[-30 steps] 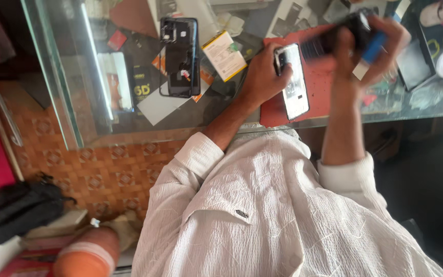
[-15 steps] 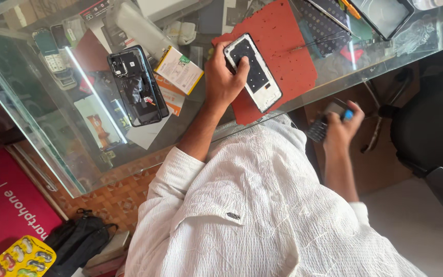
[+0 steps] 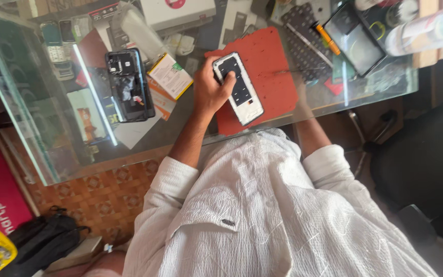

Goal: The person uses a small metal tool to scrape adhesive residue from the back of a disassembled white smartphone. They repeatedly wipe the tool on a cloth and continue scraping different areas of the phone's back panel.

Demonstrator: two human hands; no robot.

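Clutter crowds the glass table (image 3: 52,149) around the red mat (image 3: 273,66); left hand (image 3: 211,90) presses flat, fingers loosely spread, on the phone (image 3: 239,87); right hand hidden under the table

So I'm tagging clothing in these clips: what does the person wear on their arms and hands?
Both arms come out of a white, crinkled, loose shirt with the sleeves rolled up near the elbows, forearms bare. The left hand is bare: no glove, ring or watch shows. The right hand is hidden under the glass tabletop, so nothing can be told of it.
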